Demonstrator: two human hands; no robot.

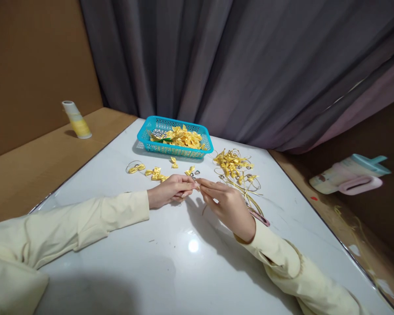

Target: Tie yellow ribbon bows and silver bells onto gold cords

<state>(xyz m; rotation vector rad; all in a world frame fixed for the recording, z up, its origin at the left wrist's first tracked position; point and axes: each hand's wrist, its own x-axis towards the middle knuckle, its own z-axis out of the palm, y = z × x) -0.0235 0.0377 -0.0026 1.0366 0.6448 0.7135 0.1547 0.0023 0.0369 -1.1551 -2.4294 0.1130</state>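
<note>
My left hand (173, 191) and my right hand (229, 204) meet fingertip to fingertip above the white table, both pinched closed. What lies between the fingertips is too small and covered to make out; a short thin strand shows beneath my right fingers. Just beyond the fingertips are silver bells (197, 173) and a yellow ribbon bow (190, 170). More yellow bows (155, 173) lie past my left hand, near a looped cord with a bow (136, 168). By my right wrist lie gold cords (254, 202) and a pink tool (260, 217), partly hidden.
A blue basket (175, 153) at the back holds yellow bows and silver bells. Right of it sits a pile of corded bows with bells (231, 162). A yellow-and-white cylinder (76, 120) stands far left, a handled tumbler (344, 175) far right. A grey curtain (184, 57) hangs behind.
</note>
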